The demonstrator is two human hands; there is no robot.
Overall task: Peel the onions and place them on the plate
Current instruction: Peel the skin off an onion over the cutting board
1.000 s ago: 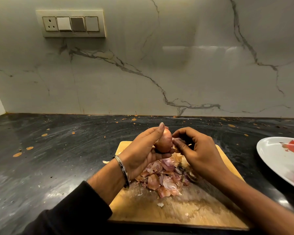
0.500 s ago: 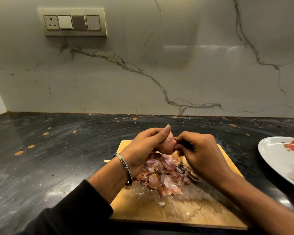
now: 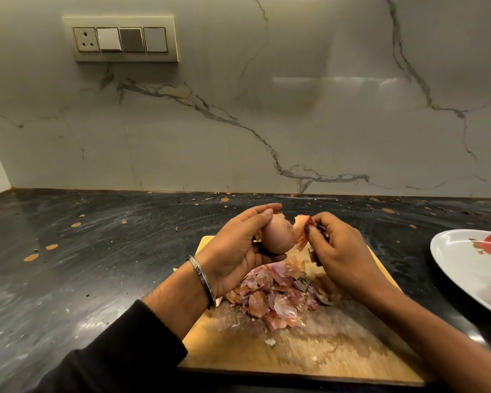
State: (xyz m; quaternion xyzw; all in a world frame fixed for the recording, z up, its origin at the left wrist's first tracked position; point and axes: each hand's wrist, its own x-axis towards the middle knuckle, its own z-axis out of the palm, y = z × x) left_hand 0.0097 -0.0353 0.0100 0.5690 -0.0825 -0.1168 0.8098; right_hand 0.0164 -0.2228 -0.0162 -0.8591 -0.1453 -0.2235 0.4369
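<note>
Pinkish-brown and papery, the small round onion [image 3: 275, 236] sits in the left hand [image 3: 233, 251], held up above the far end of the pale wooden cutting board [image 3: 338, 361]. The left fingers [image 3: 262, 212] lie pressed together along its back, and the thumb is tucked underneath. Over to the right hand [image 3: 343, 256]: its fingertips pinch a curling flap of dry orange-pink skin [image 3: 302, 226]. The flap stands off the onion's side, and it looks joined at the base, though the blur there makes that hard to call. Below both hands, a heap of pink and purple onion peels [image 3: 278, 296] lies on the board. A silver metal bangle [image 3: 201, 279] circles the left wrist. Out at the right edge, the white oval plate [image 3: 459, 259] rests on the black speckled stone bench [image 3: 82, 265], well apart from the onion and partly cut off by the frame.
</note>
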